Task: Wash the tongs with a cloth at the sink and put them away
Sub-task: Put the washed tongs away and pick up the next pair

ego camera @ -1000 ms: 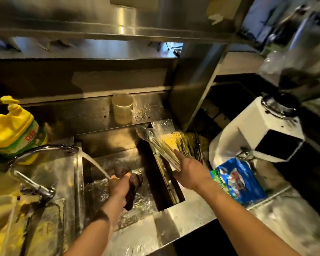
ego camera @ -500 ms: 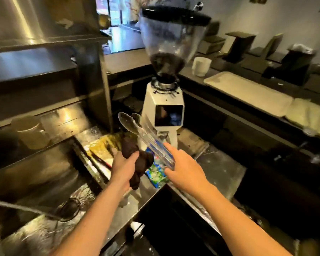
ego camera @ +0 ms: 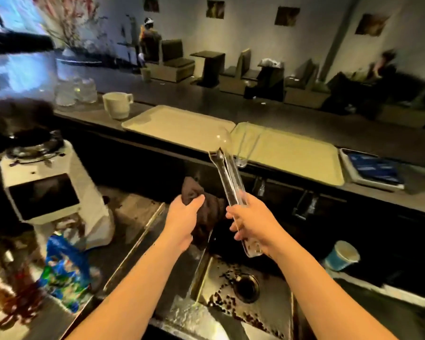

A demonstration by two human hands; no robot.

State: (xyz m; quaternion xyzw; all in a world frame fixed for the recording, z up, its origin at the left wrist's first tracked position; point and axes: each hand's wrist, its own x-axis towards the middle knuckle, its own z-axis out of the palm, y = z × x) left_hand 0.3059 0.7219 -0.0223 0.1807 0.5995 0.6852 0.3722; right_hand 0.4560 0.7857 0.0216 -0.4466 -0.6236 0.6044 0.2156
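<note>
Your view swung right to another sink (ego camera: pixel 243 312); left hand (ego camera: pixel 182 219) grips cloth (ego camera: pixel 206 214), right hand (ego camera: pixel 253 222) clasps tongs (ego camera: pixel 228 177).

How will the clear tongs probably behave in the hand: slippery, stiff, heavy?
The clear tongs look like thin plastic, so probably light and fairly stiff. Just washed, they may be slippery where the right hand grips them. Their arms likely spring apart.

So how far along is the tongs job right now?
Washing: can't tell if it's finished. In hand: the right hand holds the clear tongs upright, the left hand grips the dark cloth beside them, above a sink. Left: putting the tongs away.
</note>
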